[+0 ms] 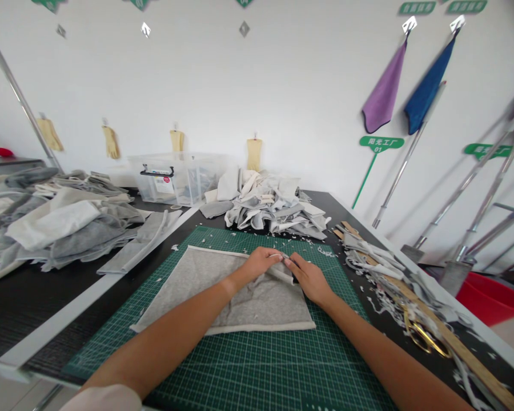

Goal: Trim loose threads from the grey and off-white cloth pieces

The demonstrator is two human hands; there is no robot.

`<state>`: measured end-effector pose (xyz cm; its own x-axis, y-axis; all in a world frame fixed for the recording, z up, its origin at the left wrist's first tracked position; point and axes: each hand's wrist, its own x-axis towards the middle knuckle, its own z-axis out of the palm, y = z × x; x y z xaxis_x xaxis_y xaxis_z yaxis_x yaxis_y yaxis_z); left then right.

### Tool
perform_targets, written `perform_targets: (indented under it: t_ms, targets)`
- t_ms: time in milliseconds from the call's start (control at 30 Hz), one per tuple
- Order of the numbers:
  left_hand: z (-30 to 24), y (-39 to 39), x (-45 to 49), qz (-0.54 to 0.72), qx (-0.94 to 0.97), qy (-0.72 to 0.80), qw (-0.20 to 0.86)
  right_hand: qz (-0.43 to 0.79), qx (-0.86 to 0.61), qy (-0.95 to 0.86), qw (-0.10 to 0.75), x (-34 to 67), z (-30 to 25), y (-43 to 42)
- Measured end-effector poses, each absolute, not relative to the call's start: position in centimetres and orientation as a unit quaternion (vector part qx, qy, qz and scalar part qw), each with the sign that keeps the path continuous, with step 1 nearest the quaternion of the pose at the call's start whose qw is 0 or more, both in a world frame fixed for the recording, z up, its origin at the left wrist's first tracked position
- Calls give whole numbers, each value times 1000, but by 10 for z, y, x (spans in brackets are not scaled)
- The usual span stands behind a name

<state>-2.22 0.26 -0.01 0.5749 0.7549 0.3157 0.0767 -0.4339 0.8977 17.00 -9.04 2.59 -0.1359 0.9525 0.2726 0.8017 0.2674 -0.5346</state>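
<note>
Left hand: the left hand (259,264) rests on the top edge of the grey fabric, its fingers (274,255) drawn together and pinching a thin pale strip (280,273).
Right hand: the right hand (309,279) sits just beside the left, nearer the fabric's upper right corner. Its fingers (292,264) are together at the strip, but whether they clamp it is hard to tell.
Fabric: the grey fabric (261,308) lies flat on the green cutting mat (257,371), in the middle of the frame, directly below and toward the person from the fingers. Its long axis runs left to right, with pale binding along its edges.
Containers: a clear plastic bin (175,178) with a black handle stands at the upper left of the table (8,308), holding pale items too blurred to name. A red tub (492,299) sits at the right edge of the frame.
Rest: a heap of offcuts (274,208) lies beyond the mat, and folded fabric stacks (55,228) lie at the left. To the right, gold scissors (422,339) and a wooden ruler (466,357) lie among white scraps (381,302).
</note>
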Motion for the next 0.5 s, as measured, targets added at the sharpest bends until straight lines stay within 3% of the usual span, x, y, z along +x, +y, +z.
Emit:
perform_targets:
  t_ms: [500]
  targets:
    - [1, 1, -24, 362, 765, 290, 447, 125, -586, -745, 292, 169, 27, -91]
